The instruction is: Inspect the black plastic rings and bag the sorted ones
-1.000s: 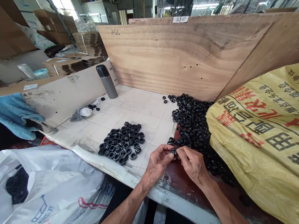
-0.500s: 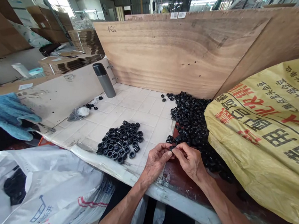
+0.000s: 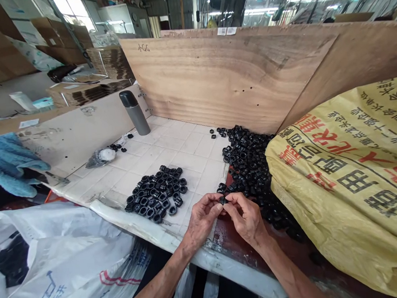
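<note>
Between the fingertips of both hands is a small black ring-like part [image 3: 223, 200]. My left hand [image 3: 204, 215] pinches it from the left, and my right hand [image 3: 245, 214] pinches it from the right. Just beyond and to the right of my hands lies a large heap of black parts [image 3: 251, 163], spread along the table's right side. A smaller group of black ring parts [image 3: 157, 192] rests on the pale tabletop [image 3: 185, 157], left of my left hand.
A grey flask [image 3: 136, 115] stands at the back left, near a small clear bag [image 3: 100, 157]. Wooden boards [image 3: 227, 77] wall the back. A yellow sack [image 3: 353, 168] covers the right side. At the lower left sits a white bag [image 3: 72, 253] holding dark parts; a blue cloth [image 3: 8, 161] hangs above it.
The view has shifted slightly, moving the scene left and mostly down. Both hands stay together, and the black part between their fingertips shows more clearly now.
</note>
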Action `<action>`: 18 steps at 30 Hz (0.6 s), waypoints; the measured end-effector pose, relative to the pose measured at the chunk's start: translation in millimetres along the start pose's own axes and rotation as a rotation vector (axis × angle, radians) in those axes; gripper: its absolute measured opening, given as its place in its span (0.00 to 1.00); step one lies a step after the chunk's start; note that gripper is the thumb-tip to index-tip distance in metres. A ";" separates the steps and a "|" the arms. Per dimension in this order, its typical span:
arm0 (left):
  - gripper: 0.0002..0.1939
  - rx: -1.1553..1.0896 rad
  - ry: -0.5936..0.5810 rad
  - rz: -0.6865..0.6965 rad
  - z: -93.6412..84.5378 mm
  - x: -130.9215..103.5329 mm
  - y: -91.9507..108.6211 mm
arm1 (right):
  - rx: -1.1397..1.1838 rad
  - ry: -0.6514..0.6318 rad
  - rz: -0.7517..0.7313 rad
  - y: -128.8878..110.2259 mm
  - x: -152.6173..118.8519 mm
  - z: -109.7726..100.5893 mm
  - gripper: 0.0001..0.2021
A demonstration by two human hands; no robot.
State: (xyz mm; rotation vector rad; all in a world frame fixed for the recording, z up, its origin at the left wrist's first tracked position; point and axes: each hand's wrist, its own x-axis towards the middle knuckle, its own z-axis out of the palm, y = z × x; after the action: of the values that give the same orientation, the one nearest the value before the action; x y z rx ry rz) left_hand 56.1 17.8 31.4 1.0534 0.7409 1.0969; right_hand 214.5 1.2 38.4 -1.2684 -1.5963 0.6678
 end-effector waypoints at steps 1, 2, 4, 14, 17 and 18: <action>0.15 0.115 0.015 0.060 -0.5 -1.1 -2.1 | 0.074 -0.007 0.102 -1.0 -0.4 3.1 0.08; 0.13 0.253 0.029 0.136 -0.8 -2.4 -3.9 | 0.158 -0.026 0.207 -2.0 -0.5 5.9 0.10; 0.12 0.536 0.027 0.299 -1.7 -5.3 -5.7 | 0.319 -0.084 0.379 -2.8 0.5 8.7 0.13; 0.16 1.520 0.322 0.510 -41.9 -11.1 12.4 | -0.106 -0.028 0.295 13.7 14.1 -29.0 0.06; 0.16 1.393 0.186 0.496 -32.5 -7.4 6.3 | -0.240 -0.203 0.117 11.6 7.9 -23.1 0.09; 0.15 1.319 0.116 0.462 -25.9 -5.2 2.3 | -0.284 -0.229 0.077 11.9 6.0 -20.5 0.10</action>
State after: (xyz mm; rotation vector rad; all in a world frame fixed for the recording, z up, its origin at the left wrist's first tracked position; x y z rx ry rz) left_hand 30.8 20.8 24.5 2.3671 1.4200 0.9960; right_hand 238.0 7.7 38.4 -1.5094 -1.8886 0.6693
